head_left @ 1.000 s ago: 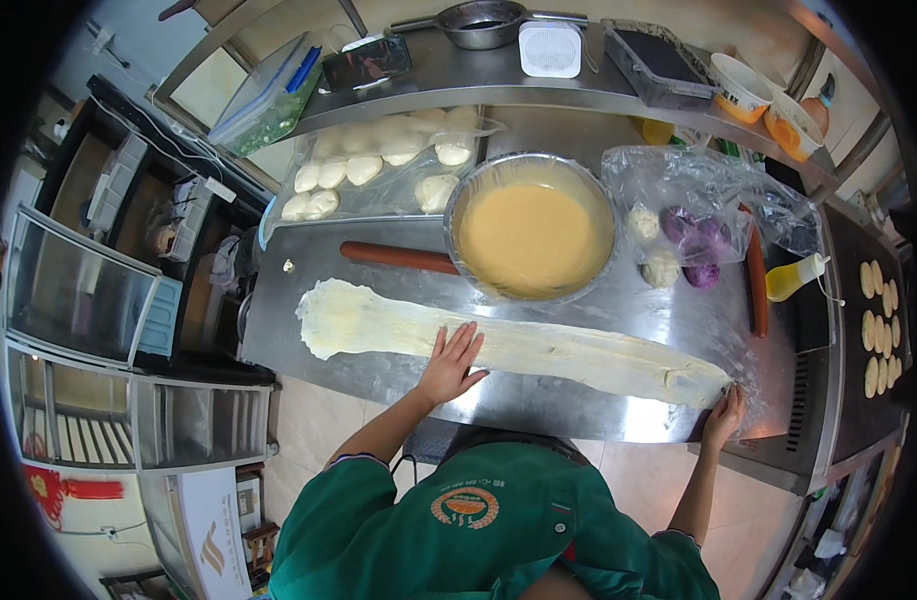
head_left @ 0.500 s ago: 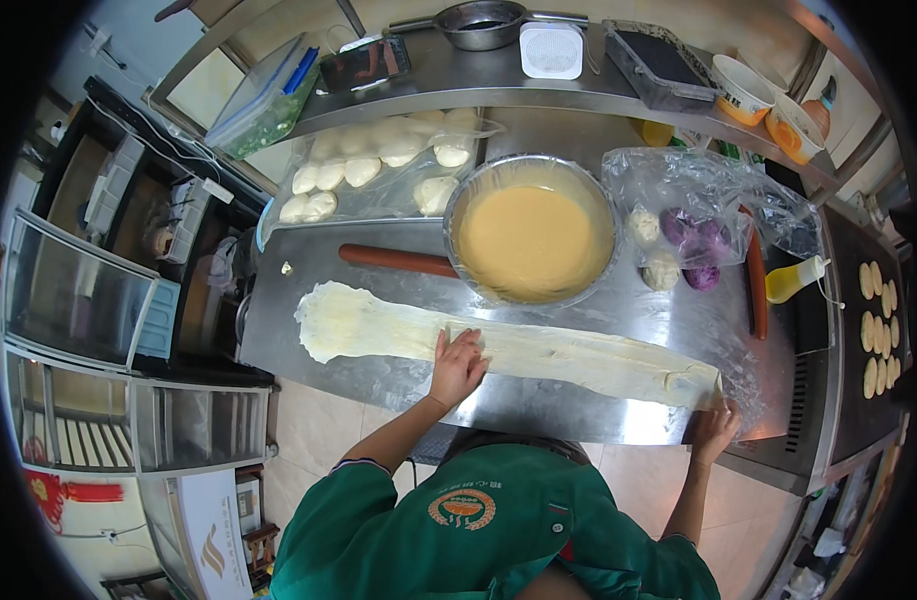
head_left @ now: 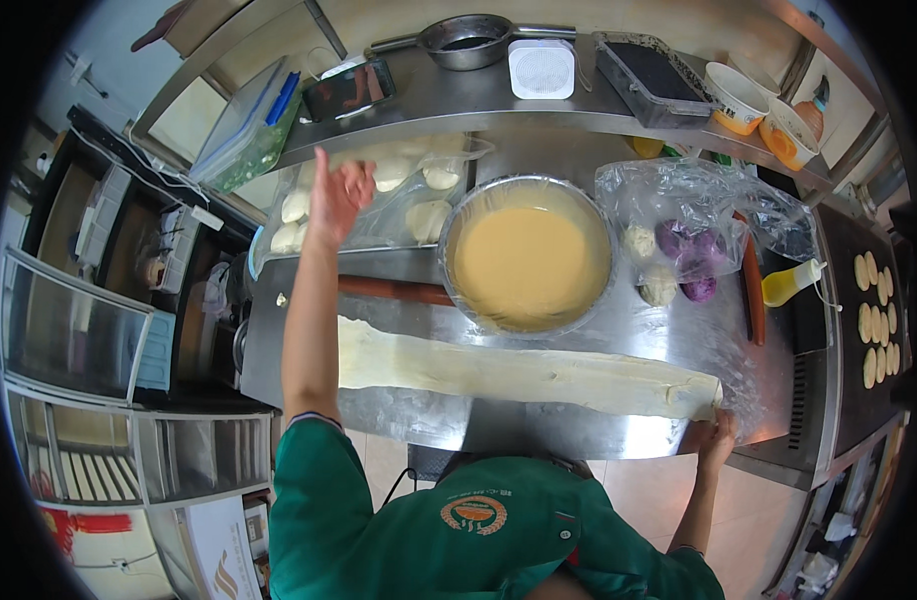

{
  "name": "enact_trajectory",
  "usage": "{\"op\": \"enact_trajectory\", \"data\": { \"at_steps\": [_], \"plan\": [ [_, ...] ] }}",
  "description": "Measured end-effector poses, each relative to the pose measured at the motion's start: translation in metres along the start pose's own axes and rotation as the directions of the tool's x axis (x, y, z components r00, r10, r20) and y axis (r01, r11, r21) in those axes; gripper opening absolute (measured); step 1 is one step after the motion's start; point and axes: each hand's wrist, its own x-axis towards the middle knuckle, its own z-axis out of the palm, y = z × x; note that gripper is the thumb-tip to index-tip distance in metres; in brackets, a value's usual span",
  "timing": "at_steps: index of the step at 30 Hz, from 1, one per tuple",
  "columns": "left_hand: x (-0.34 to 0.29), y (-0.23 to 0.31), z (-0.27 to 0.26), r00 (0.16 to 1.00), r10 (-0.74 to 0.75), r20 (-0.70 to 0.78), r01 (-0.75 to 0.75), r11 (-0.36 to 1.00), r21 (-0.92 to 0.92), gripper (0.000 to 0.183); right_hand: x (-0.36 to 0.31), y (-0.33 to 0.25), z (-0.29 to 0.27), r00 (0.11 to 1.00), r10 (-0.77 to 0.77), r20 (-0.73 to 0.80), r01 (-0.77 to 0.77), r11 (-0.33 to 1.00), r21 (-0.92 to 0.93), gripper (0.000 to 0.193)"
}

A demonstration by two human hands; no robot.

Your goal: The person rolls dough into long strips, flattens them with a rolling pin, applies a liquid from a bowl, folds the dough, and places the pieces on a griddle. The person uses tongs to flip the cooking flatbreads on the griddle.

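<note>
Across the near part of the steel table lies a long thin strip of dough, its left end hidden behind my left forearm. At the strip's right corner, by the table's near edge, my right hand has its fingers closed on the dough. My left hand is raised off the strip, in front of a tray of dough balls under plastic film. Its thumb sticks out, the fingers are loosely bent, and nothing shows in it. Beyond the strip stands a bowl of pale yellow batter.
A brown rolling pin lies left of the bowl, partly behind my forearm. To the right are purple dough balls under a plastic bag, another brown rod and a yellow squeeze bottle. A steel shelf overhangs the back.
My left hand has lifted off the middle of the dough strip and moved far and to the left, toward the tray. My right hand stays at the strip's right corner.
</note>
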Motion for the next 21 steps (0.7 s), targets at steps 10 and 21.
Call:
{"op": "enact_trajectory", "data": {
  "at_steps": [10,21],
  "plan": [
    [0.147,0.05,-0.028,0.991,-0.03,0.131,0.072,0.942,-0.328,0.081,0.034,-0.011,0.001,0.999,-0.033,0.041,0.037,0.994,-0.104,0.033],
    [0.023,0.006,-0.081,0.896,0.365,-0.251,-0.254,0.888,0.384,0.068,-0.007,-0.036,0.02,0.963,-0.267,-0.035,0.267,0.964,0.006,0.047]
  ]
}}
